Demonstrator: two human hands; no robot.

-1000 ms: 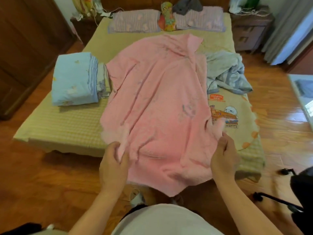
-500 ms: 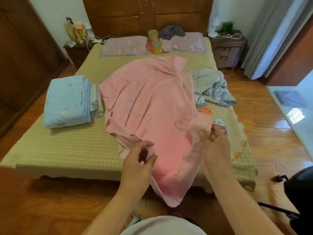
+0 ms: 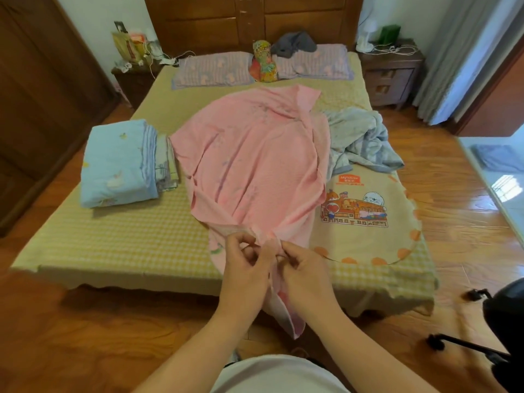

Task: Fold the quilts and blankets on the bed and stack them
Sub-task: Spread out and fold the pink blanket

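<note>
Pink blanket (image 3: 255,168) spread down the middle of the bed (image 3: 119,245), near edge gathered at the foot, left hand (image 3: 246,260) and right hand (image 3: 302,265) side by side pinching that edge, folded blue quilt (image 3: 116,163) left, crumpled grey blanket (image 3: 360,140) right

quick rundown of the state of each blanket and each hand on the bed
pink cotton blanket: spread out, near edge gathered and lifted
light blue folded quilt: folded, on the bed's left side
grey-blue crumpled blanket: unfolded, bunched up
left hand: pinching the pink edge
right hand: pinching the pink edge
</note>
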